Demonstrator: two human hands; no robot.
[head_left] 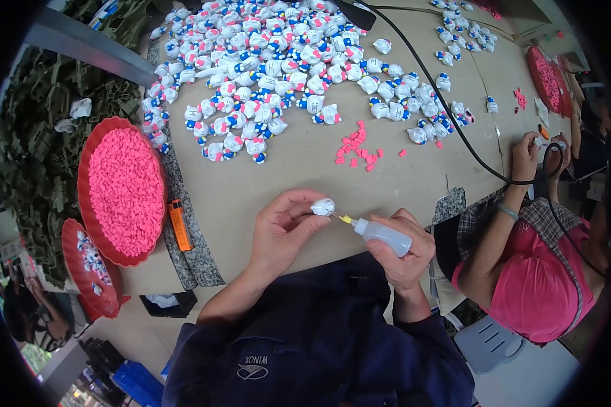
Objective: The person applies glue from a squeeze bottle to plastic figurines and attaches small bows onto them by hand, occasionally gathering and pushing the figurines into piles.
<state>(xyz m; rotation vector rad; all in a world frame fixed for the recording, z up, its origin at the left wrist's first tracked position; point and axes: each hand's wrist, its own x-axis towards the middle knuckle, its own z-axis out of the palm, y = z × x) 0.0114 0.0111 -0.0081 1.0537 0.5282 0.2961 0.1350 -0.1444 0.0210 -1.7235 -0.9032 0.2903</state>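
Figurine weight: the small white figurine (323, 206) is judged to be light, since it is carried on fingertips alone.
Figurine surface: a smooth, hard-looking shell is presented here; stiffness is to be expected, and a little slipperiness too, especially if it is wetted.
Figurine fragility: crushing seems unlikely under a fingertip pinch, though the painted finish could be smeared or scuffed.
Figurine hold: it is best taken by its sides, between thumb and forefinger, with the face toward the nozzle left uncovered.
Bottle handling: the translucent squeeze bottle (388, 237) is judged to be soft-walled and light, best gripped round the body; its thin needle could easily be bent.
Left hand: the figurine is pinched by the left hand (284, 227), out at the fingertips, above the tabletop (234, 193).
Right hand: the bottle is grasped by the right hand (409, 256), tilted, its yellow nozzle (347, 220) pointed up and left at the figurine.
Needle gap: the needle is brought right up to the figurine; whether contact is made cannot quite be told at this size.
Beyond the hands: loose pink pieces (349, 141) are scattered ahead, a crowd of figurines (271, 68) is spread farther off, and a red scalloped tray (85, 169) is placed well to the left.
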